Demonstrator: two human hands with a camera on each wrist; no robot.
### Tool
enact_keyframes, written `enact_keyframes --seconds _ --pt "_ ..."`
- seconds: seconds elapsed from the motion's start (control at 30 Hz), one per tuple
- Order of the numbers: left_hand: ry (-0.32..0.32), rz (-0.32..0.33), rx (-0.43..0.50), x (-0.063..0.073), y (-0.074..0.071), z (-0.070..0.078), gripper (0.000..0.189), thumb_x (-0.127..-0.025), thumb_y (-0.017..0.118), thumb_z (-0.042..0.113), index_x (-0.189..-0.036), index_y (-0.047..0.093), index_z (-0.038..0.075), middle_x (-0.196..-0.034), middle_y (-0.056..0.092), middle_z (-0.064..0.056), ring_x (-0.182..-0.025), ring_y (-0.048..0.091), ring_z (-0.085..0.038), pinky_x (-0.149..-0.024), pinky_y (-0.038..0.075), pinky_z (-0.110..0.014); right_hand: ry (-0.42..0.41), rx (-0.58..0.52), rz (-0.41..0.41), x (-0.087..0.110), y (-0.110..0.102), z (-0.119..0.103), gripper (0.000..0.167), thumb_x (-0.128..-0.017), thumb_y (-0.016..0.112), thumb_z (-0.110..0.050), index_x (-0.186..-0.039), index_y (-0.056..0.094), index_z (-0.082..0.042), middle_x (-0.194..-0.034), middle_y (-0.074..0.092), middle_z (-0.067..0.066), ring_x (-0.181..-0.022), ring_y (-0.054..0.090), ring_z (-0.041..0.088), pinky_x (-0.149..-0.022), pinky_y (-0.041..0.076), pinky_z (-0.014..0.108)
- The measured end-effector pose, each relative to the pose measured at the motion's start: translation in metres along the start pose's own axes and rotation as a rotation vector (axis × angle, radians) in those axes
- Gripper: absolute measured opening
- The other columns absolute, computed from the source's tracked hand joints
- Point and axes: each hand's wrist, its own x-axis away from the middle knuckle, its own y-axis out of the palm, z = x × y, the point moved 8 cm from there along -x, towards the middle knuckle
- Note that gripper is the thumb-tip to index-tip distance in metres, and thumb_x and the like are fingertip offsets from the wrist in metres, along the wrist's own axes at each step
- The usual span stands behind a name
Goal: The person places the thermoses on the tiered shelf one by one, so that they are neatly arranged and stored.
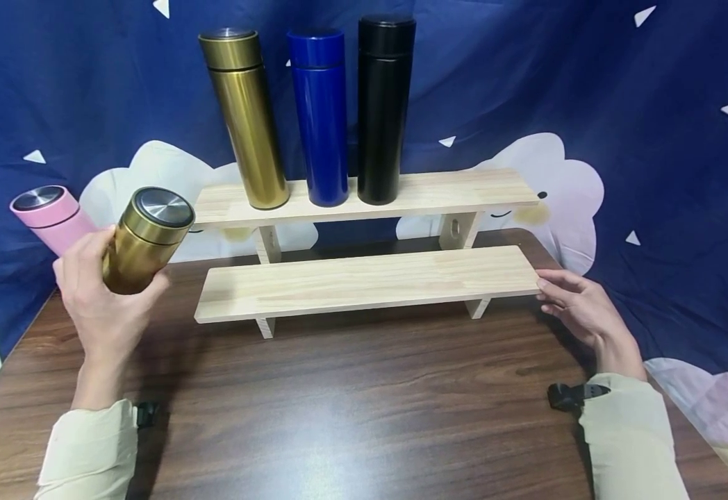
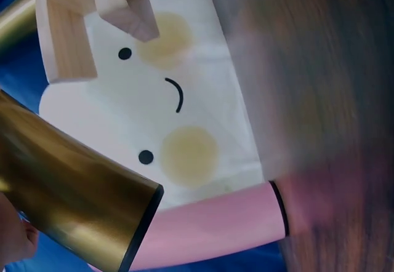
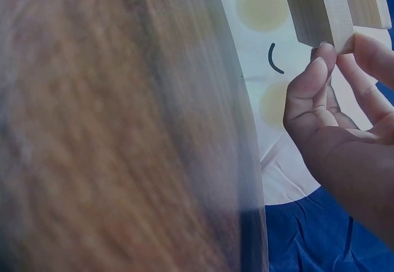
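Note:
My left hand (image 1: 103, 305) grips a gold thermos bottle (image 1: 141, 253) with a silver-topped lid, raised off the table at the left. In the left wrist view, the dark-rimmed base of this gold bottle (image 2: 80, 189) shows. Behind it stands a pink thermos bottle (image 1: 58, 221), partly hidden by the hand. At the right, my right hand (image 1: 585, 312) pinches the end of the lower board of a two-tier wooden shelf (image 1: 364, 281). The right wrist view shows thumb and fingertips against that board's end (image 3: 338, 20).
On the upper tier (image 1: 464, 187) stand another gold bottle (image 1: 248, 132), a blue bottle (image 1: 321, 132) and a black bottle (image 1: 384, 125). The shelf rests on a dark brown wooden table (image 1: 339, 396). A blue curtain (image 1: 495, 76) with white cloud shapes hangs behind.

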Motion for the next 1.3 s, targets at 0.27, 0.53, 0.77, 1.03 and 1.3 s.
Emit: enact_keyframes --seconds 0.27,0.53,0.77,1.03,1.3 --pt "0.030 -0.022 0.026 -0.001 0.007 0.013 0.064 -0.066 0.073 0.034 -0.121 0.069 0.002 -0.114 0.064 -0.026 -0.108 0.053 -0.044 -0.100 0.032 -0.039 -0.002 -0.003 0.003 -0.001 0.000 0.001 0.019 -0.096 0.067 -0.004 -0.107 0.077 -0.015 -0.093 0.072 -0.003 -0.080 0.065 0.010 -0.067 0.055 0.022" --pt "0.039 -0.060 0.053 -0.002 0.014 0.019 0.066 -0.065 0.075 0.036 -0.124 0.070 0.007 -0.117 0.064 -0.025 -0.105 0.049 -0.045 -0.097 0.032 -0.037 0.001 -0.007 0.002 -0.003 0.000 0.002 0.019 -0.096 0.067 -0.003 -0.107 0.077 -0.016 -0.093 0.071 -0.002 -0.080 0.065 0.010 -0.067 0.055 0.022" --pt "0.091 -0.075 0.070 -0.005 0.021 0.035 0.064 -0.067 0.075 0.037 -0.123 0.071 0.006 -0.113 0.064 -0.025 -0.101 0.050 -0.048 -0.094 0.031 -0.036 0.004 -0.018 0.004 -0.003 0.000 0.001 0.019 -0.096 0.067 -0.003 -0.108 0.077 -0.015 -0.093 0.070 -0.002 -0.080 0.064 0.010 -0.067 0.055 0.022" --pt "0.132 -0.097 0.084 -0.004 0.030 0.047 0.062 -0.066 0.074 0.035 -0.121 0.071 0.006 -0.112 0.064 -0.024 -0.099 0.049 -0.049 -0.095 0.031 -0.040 0.004 -0.012 0.004 -0.003 0.000 0.002 0.019 -0.096 0.067 -0.003 -0.108 0.077 -0.015 -0.093 0.071 -0.002 -0.080 0.065 0.010 -0.067 0.055 0.022" --pt "0.169 -0.118 0.059 -0.003 0.040 0.054 0.059 -0.067 0.076 0.032 -0.122 0.073 0.011 -0.113 0.066 -0.019 -0.099 0.051 -0.046 -0.092 0.029 -0.040 0.012 -0.002 0.019 -0.002 -0.002 0.003 0.019 -0.096 0.068 -0.004 -0.107 0.077 -0.016 -0.092 0.070 -0.003 -0.080 0.064 0.009 -0.067 0.055 0.021"
